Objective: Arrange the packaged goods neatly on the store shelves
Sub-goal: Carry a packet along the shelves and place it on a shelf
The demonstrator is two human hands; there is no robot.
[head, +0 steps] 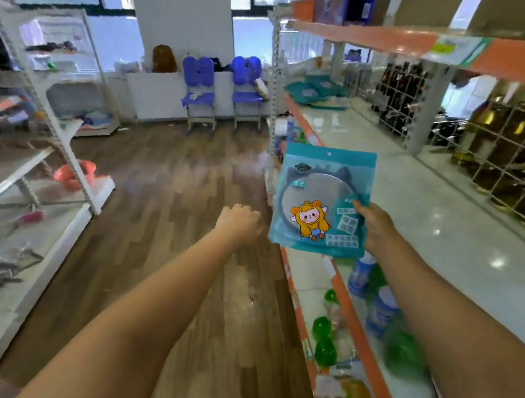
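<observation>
Two bare forearms reach in from the near edge. Long white shelf with orange edging, right: mostly bare, matching teal packets stacked at its far end, apparently the destination. Flat teal plastic packet with cartoon print: upright at the shelf's front edge, label outward. Right hand: pinches its right edge. Left hand: curled, holding nothing.

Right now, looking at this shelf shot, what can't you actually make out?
- Head view: small print on the teal package is too small to read.
- Right hand: its grip behind the package is hidden by the package.
- Teal packets at the shelf's far end: their count is blurred.
- Green items on the lower shelf: blurred, type unclear.
</observation>
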